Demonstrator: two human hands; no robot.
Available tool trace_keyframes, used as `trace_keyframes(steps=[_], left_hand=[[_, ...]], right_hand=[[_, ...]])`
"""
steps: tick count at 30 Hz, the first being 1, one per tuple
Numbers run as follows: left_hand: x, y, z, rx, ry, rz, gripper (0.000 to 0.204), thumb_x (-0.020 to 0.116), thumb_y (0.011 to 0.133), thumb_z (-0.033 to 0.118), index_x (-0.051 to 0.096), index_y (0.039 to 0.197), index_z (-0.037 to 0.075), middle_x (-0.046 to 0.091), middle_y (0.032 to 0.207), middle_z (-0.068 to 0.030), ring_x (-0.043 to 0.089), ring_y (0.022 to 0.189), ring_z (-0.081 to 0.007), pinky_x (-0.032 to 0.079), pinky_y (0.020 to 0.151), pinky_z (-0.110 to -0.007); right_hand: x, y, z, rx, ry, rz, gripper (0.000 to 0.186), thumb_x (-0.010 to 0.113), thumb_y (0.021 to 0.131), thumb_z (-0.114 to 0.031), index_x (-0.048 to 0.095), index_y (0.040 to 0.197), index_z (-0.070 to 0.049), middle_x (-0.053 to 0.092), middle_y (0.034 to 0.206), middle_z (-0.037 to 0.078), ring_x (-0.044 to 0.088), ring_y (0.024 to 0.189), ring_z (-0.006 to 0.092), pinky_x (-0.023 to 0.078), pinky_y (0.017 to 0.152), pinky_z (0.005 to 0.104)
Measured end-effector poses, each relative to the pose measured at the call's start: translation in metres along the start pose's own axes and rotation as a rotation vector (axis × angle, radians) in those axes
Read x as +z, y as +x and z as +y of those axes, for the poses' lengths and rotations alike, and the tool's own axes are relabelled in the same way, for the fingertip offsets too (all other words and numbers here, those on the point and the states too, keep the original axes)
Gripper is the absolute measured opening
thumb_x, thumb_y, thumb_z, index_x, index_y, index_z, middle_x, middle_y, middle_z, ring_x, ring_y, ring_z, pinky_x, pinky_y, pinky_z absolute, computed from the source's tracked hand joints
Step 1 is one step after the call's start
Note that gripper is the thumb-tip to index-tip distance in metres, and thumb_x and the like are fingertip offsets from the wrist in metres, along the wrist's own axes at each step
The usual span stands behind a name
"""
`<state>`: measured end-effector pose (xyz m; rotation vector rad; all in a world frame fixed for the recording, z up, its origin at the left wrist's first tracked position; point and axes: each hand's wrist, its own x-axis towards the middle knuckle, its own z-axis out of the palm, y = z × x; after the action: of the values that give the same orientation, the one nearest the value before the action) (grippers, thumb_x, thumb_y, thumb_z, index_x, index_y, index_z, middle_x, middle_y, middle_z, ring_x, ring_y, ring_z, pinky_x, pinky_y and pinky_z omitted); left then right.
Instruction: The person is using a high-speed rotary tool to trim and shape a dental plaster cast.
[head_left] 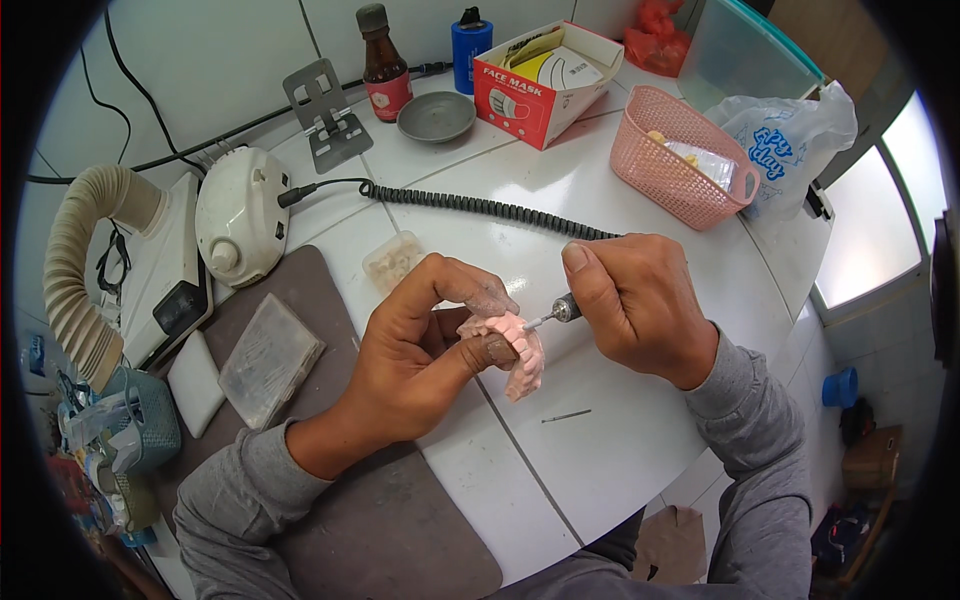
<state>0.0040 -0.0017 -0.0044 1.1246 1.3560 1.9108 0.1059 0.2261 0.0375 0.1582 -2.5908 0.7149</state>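
A white control box sits on a tiled counter at left, its dark coiled cord running right behind both hands. A worker's left hand grips a pink, arch-shaped dental cast, held up over the counter, its thumb across the front and fingers curled round the back. The cast looks light, rigid and chalky, likely brittle at its tooth ridges and free end; the thicker middle of the arch seems the safest hold, though dust may make it slick. A thin metal bit points in at its upper edge; contact cannot be confirmed. A loose metal rod lies on the counter below. The right hand has its fingers wrapped around a handpiece, apparently stiff and smooth, best held by its dark barrel. Beyond, at right, stands a pink basket.
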Motion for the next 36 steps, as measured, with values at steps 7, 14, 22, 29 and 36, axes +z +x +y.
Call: trace_keyframes(steps=[7, 14, 22, 29, 36], left_hand=[[-0.0002, -0.0004, -0.0005, -0.001, -0.010, -0.001, 0.025, 0.073, 0.102, 0.001, 0.054, 0.117, 0.006, 0.062, 0.121, -0.0126, 0.067, 0.105, -0.0143, 0.058, 0.092, -0.031], [0.0000, -0.0003, 0.0001, 0.003, -0.001, -0.006, 0.026, 0.073, 0.102, 0.001, 0.054, 0.117, 0.006, 0.062, 0.121, -0.0123, 0.066, 0.106, -0.0140, 0.057, 0.092, -0.031], [0.0007, -0.0006, 0.0004, -0.013, -0.028, 0.003, 0.025, 0.074, 0.102, 0.001, 0.054, 0.117, 0.006, 0.063, 0.120, -0.0122, 0.066, 0.107, -0.0147, 0.057, 0.093, -0.032], [0.0007, -0.0005, 0.0008, -0.021, -0.035, 0.002, 0.026, 0.074, 0.102, 0.001, 0.054, 0.118, 0.006, 0.062, 0.121, -0.0122, 0.067, 0.108, -0.0158, 0.058, 0.093, -0.032], [0.0002, -0.0001, 0.0007, -0.009, -0.022, -0.006, 0.026, 0.073, 0.102, 0.001, 0.054, 0.118, 0.006, 0.062, 0.121, -0.0120, 0.066, 0.107, -0.0157, 0.057, 0.093, -0.032]], right_hand=[[0.0008, -0.0004, 0.0007, -0.008, -0.001, 0.009, 0.038, 0.058, 0.106, -0.019, 0.066, 0.071, -0.006, 0.059, 0.054, 0.010, 0.053, 0.042, 0.0313, 0.040, 0.046, 0.0438], [0.0002, -0.0006, 0.0004, 0.001, -0.014, 0.003, 0.038, 0.058, 0.106, -0.018, 0.066, 0.071, -0.006, 0.059, 0.054, 0.010, 0.053, 0.042, 0.0311, 0.040, 0.046, 0.0439], [-0.0004, 0.0000, -0.0005, -0.004, -0.006, -0.009, 0.037, 0.058, 0.106, -0.018, 0.066, 0.071, -0.006, 0.059, 0.055, 0.010, 0.055, 0.043, 0.0317, 0.041, 0.046, 0.0440], [-0.0010, -0.0003, -0.0012, -0.002, -0.010, -0.011, 0.037, 0.059, 0.105, -0.018, 0.066, 0.071, -0.006, 0.060, 0.055, 0.011, 0.055, 0.043, 0.0320, 0.041, 0.047, 0.0442], [-0.0009, -0.0002, -0.0008, 0.002, -0.001, -0.016, 0.038, 0.058, 0.106, -0.018, 0.066, 0.070, -0.006, 0.060, 0.055, 0.010, 0.055, 0.043, 0.0319, 0.041, 0.047, 0.0441]])
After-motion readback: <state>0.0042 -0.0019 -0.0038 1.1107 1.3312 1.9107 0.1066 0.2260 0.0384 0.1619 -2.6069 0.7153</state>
